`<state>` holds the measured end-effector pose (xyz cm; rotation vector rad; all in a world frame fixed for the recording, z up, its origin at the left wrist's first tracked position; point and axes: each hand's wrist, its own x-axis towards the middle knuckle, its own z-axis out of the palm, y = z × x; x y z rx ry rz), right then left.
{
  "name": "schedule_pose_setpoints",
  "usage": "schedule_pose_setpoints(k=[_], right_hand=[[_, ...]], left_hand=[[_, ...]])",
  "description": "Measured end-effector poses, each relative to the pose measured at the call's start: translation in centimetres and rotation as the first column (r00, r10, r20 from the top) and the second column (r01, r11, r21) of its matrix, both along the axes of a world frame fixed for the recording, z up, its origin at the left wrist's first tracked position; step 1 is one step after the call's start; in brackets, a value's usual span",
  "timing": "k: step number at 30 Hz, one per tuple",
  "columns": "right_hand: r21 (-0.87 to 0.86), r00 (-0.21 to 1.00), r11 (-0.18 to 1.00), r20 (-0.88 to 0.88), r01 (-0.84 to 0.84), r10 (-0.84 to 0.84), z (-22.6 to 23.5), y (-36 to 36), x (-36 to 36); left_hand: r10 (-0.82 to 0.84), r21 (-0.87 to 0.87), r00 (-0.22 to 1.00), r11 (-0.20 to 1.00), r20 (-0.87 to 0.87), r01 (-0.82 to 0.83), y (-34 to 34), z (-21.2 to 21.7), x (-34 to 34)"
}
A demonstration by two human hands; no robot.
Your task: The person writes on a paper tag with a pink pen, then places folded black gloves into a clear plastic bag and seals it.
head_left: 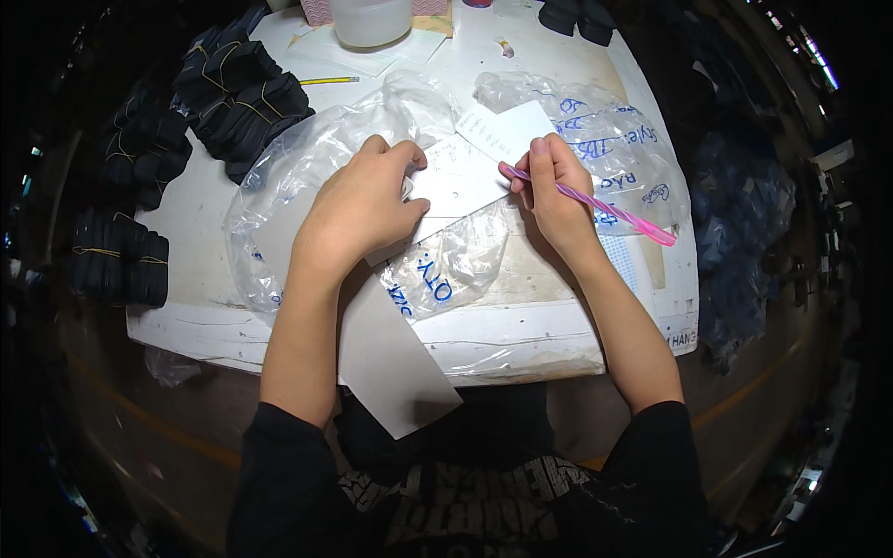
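Left grip [358, 205] is spreading over the white cards, thumb and index finger standing apart and their tips resting near the lower card's left part; what the curled remaining fingers are doing underneath is not showing; right grip [563, 200] is pinching a pink striped pen [609, 206] between thumb and fingers, the pen slanting down to the right with its wider end pointing away from the cards; the pen's other end is lying by the fingertips, and whether it is touching card I cannot tell; the lower white card [456, 186], bearing a small round hole, is lying between the two hands; the upper white card [516, 130], faintly handwritten, is overlapping its upper right edge; a grey card strip [395, 363] is jutting over the near edge of the bench [521, 349]; clear plastic bags are spreading to either side, the left bag [256, 205] lying partly beneath the left forearm, the right bag [642, 149] carrying blue handwriting; banded dark bundles [246, 107] are standing at the far left; a yellow pencil [330, 81] is lying beside them; a whitish tub [372, 23] is standing at the far edge.
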<state>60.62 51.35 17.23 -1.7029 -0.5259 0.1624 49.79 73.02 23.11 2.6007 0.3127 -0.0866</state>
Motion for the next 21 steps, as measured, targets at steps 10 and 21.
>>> schedule_pose_setpoints(k=[10, 21], right_hand=[[0.119, 0.998, 0.993, -0.066, 0.000, 0.008, 0.51, -0.46, 0.11], [0.097, 0.988, 0.993, -0.137, -0.063, 0.076, 0.68, -0.69, -0.10]], left_hand=[[-0.109, -0.027, 0.994, 0.994, -0.031, 0.108, 0.22, 0.02, 0.54], [-0.059, -0.022, 0.980, 0.998, -0.192, 0.056, 0.20, 0.72, -0.44]])
